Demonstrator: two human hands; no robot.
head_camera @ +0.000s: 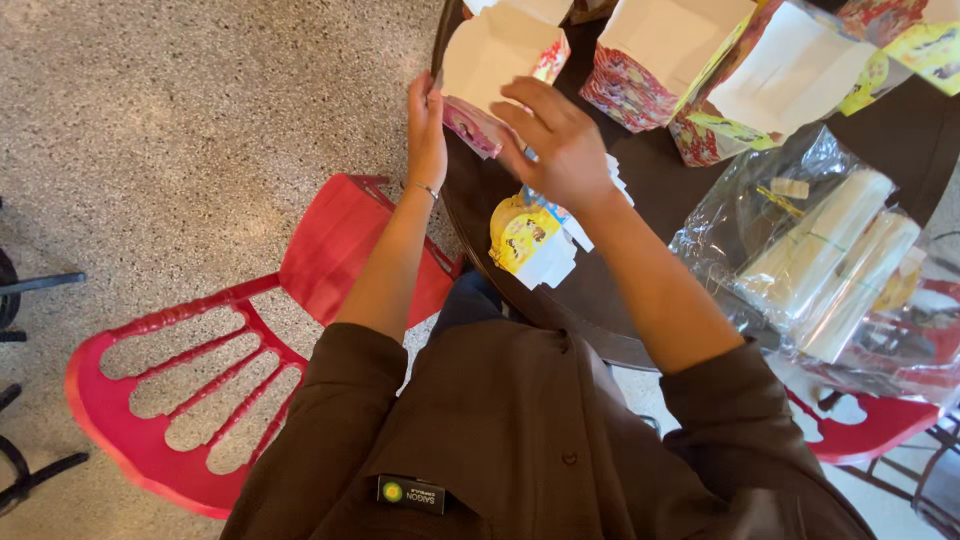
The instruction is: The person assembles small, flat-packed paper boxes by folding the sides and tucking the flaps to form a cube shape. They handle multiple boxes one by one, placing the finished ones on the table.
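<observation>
- Seen from above, a person in a brown shirt sits at the edge of a dark round table [640, 170], both bare arms reaching forward toward twelve o'clock.
- The left hand [426, 130] stands upright, fingers together, pressed flat against the outer left side of a small open paper box [492, 60]. A thin bracelet circles that wrist.
- The right hand [560, 140] hovers at about four o'clock of that box, fingers spread and slightly curled, its fingertips on the box's lower side. Whether it truly grips the card cannot be told.
- The box is white inside and printed red, pink and yellow outside. It is tilted with its mouth facing up, at the table's near-left edge.
- Below the right hand, at six o'clock of it, a stack of flat unfolded boxes [530, 240] in yellow and white lies at the table rim.
- At one o'clock of the hands stand two larger folded boxes [660, 60], open-topped, side by side.
- At three o'clock lies a clear plastic bag [820, 250] of pale rolled sheets.
- A red plastic chair [190, 390] lies tipped over on the speckled floor at eight o'clock.
</observation>
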